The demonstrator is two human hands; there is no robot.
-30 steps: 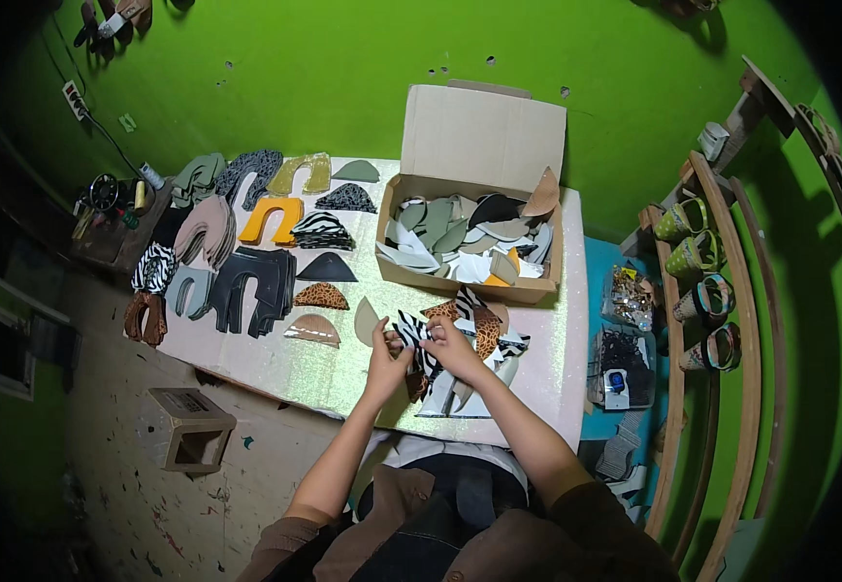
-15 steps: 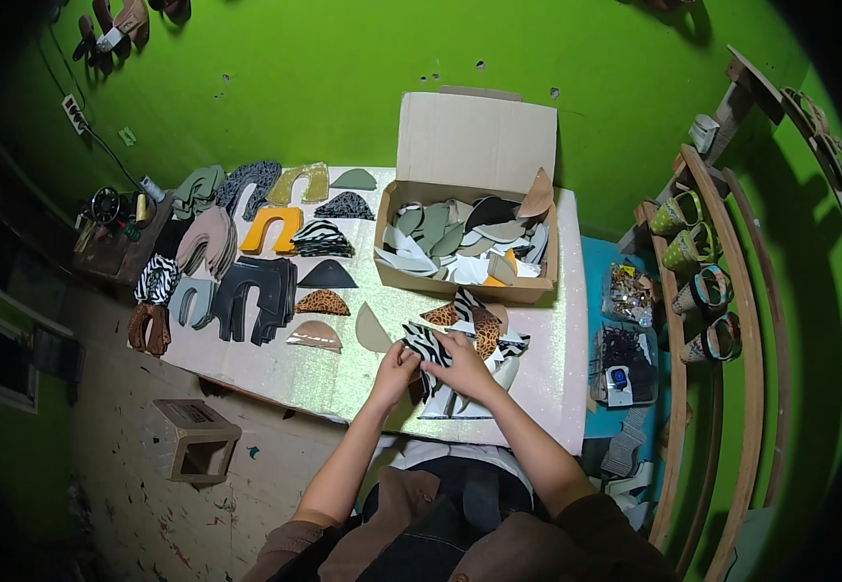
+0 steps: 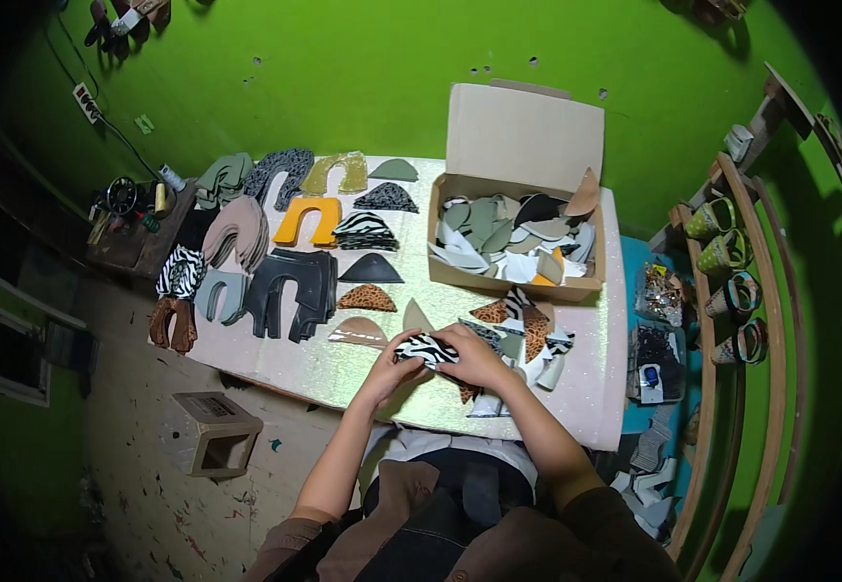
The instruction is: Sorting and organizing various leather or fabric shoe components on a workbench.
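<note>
Over the front of the table, I hold a zebra-print piece of material (image 3: 427, 351) with both hands. My left hand (image 3: 385, 372) grips its left end, and my right hand (image 3: 476, 359) is closed round its right end. Beyond it lies a beige half-moon piece (image 3: 416, 315), partly covered by my hands. A loose heap of cut pieces, with leopard print (image 3: 535, 338), zebra print and grey, spreads beside and under my right hand. To the left runs a column of half-moon pieces: a zebra-print stack (image 3: 365, 231), black (image 3: 372, 269), leopard print (image 3: 367, 298) and glossy tan (image 3: 361, 332).
An open cardboard box (image 3: 513, 278) full of cut pieces stands at the back right. Stacks of arch-shaped pieces, among them orange (image 3: 307, 219) and black (image 3: 290, 286), cover the table's left. A wooden rack (image 3: 743, 233) with sandals stands at right; a stool (image 3: 215, 434) is on the floor.
The zebra-print piece has turned from slanting to nearly level between my hands. My right hand has shifted to its right end. The whole view has swung slightly left.
</note>
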